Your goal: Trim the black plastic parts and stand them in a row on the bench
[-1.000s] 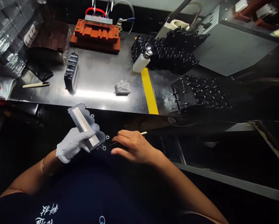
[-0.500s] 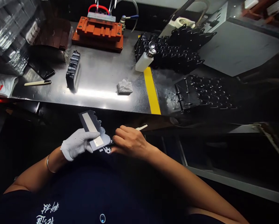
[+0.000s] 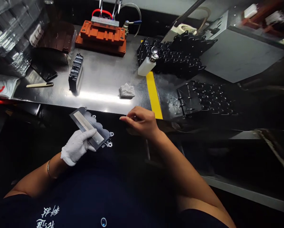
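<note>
In the head view, my left hand [image 3: 77, 147], in a white glove, grips a black plastic part [image 3: 100, 128] with a wavy edge, small ring-shaped lugs and a long pale strip along its flat face. The thumb lies over the strip and the fingers are behind the part. My right hand [image 3: 142, 122] is bare and closed, raised in front of the bench edge, apart from the part. What its curled fingers hold, if anything, is hidden. A white folded cloth pad [image 3: 127, 91] lies on the bench just beyond it.
On the metal bench [image 3: 104, 76] stand another black part [image 3: 76, 72], an orange fixture [image 3: 102, 34] and a white pump bottle [image 3: 146, 66]. A cream pen-like tool [image 3: 40, 85] lies left. Black parts [image 3: 175, 53] are stacked right of the yellow tape [image 3: 154, 95].
My right hand has moved off the part, up and to the right; the pale stick seen in it earlier no longer shows. The left hand has tilted the black part, baring its lugs.
</note>
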`<state>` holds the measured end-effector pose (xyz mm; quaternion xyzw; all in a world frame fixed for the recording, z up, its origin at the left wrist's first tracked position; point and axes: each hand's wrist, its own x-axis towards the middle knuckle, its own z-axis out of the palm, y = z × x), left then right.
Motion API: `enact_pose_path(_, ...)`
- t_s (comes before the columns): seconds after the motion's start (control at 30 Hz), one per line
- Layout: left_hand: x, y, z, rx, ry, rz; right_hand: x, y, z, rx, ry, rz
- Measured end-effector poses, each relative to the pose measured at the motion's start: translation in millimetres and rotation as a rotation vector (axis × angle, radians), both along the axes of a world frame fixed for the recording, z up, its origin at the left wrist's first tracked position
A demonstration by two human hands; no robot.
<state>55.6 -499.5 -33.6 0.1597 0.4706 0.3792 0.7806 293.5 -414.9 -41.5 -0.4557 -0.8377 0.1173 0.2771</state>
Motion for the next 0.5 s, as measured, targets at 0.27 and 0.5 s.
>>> enact_pose_path(0.27, 2.9, 1.6, -6.3, 0.227, 0.154, 0.238, -12.4, 94.0, -38.3, -0.228, -0.177, -0.668)
enact_pose_path(0.5, -5.4, 10.6, -15.5, 0.253, 0.185, 0.294, -36.2, 67.4, -31.2, -0.055, -0.047, -0.497)
